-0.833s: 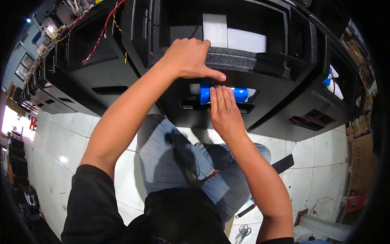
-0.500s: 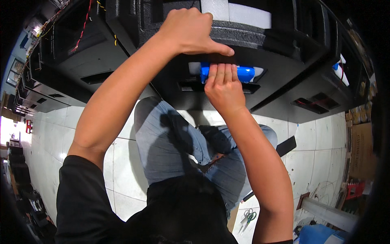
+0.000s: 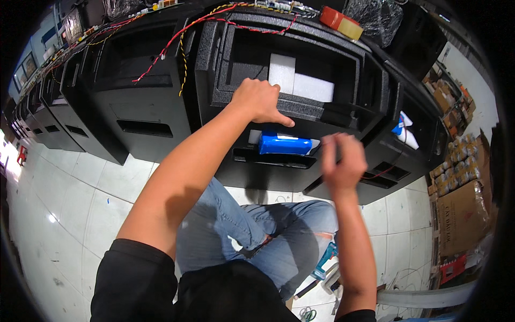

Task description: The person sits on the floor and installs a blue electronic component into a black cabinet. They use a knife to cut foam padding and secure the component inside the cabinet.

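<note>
A blue shrink-wrapped battery pack (image 3: 284, 144) lies lengthwise in the recess on the front of a black cabinet (image 3: 257, 174), above a dark slot. White foam shows at both of its ends. My left hand (image 3: 258, 101) grips the cabinet's upper rim, its thumb stretched along the front face and its fingertips out of sight. Beside the right end of the battery pack is my right hand (image 3: 347, 161), apart from the pack. Its fingers are curled toward the thumb and slightly blurred; whatever they pinch is too small to make out.
White foam blocks (image 3: 313, 87) lie inside the cabinet's open top. Red and yellow twisted wires (image 3: 185, 33) and a red-and-yellow block (image 3: 341, 23) are along its back. More black cabinets stand at both sides. On the floor are a teal power tool (image 3: 325, 261) and scissors (image 3: 307, 314).
My right hand has come off the battery pack and moved right, its fingers now curled. My left hand stays on the rim. The view has tilted up, showing more of the cabinet top.
</note>
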Available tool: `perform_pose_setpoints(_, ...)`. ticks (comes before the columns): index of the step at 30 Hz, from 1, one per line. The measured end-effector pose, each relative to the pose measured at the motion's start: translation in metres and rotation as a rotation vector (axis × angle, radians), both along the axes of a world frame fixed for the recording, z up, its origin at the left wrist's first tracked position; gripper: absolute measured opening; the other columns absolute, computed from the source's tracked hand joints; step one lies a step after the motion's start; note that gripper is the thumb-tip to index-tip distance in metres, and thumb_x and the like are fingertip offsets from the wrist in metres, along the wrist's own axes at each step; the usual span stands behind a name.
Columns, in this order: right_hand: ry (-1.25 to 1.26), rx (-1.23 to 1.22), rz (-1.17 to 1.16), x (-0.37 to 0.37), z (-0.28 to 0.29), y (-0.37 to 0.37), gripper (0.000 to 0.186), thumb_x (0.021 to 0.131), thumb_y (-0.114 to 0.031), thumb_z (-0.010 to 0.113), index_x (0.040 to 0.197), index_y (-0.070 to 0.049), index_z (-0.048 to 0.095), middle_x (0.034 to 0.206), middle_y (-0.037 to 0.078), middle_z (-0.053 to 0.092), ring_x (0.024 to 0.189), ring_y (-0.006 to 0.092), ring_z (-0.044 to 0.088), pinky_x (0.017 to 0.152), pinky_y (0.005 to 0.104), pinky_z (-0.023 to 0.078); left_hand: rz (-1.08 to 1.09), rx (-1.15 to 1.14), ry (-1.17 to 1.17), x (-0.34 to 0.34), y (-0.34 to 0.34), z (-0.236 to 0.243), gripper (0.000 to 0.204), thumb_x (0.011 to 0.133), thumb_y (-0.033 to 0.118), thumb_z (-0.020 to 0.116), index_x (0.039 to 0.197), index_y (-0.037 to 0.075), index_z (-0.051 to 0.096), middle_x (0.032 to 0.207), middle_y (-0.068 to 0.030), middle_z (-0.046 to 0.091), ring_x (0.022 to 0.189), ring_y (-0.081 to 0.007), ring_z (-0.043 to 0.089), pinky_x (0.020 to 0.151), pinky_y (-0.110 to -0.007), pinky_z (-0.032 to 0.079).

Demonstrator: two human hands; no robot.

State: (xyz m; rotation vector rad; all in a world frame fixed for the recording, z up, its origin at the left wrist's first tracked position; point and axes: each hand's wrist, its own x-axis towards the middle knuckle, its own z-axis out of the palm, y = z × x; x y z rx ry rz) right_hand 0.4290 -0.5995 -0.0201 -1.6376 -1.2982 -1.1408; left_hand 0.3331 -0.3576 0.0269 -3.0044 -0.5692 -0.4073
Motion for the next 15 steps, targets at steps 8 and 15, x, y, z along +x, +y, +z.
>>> perform_pose_setpoints(8,0.390,-0.091,-0.300,0.143,0.114,0.007,0.059,0.086,-0.030,0.080,0.127,0.007,0.060,0.115,0.030,0.068,0.109,0.0444,0.066,0.097,0.0483,0.051,-0.034,-0.056,-0.227,-0.002,0.004,-0.011,0.084,0.075,0.079,0.068,0.113,0.004,0.072,0.107,-0.0202,0.074,0.104,-0.0374,0.071,0.092,-0.048,0.054)
perform_pose_setpoints(15,0.493,-0.331,-0.382,0.192,0.089,0.024,0.051,0.088,-0.022,0.071,0.126,0.002,0.047,0.113,0.038,0.066,0.110,0.0544,0.063,0.096,0.0559,0.051,0.032,0.465,-0.820,-0.046,0.034,0.025,0.037,0.079,0.032,0.076,0.108,0.010,0.067,0.110,-0.0081,0.064,0.108,-0.0285,0.059,0.092,-0.044,0.041)
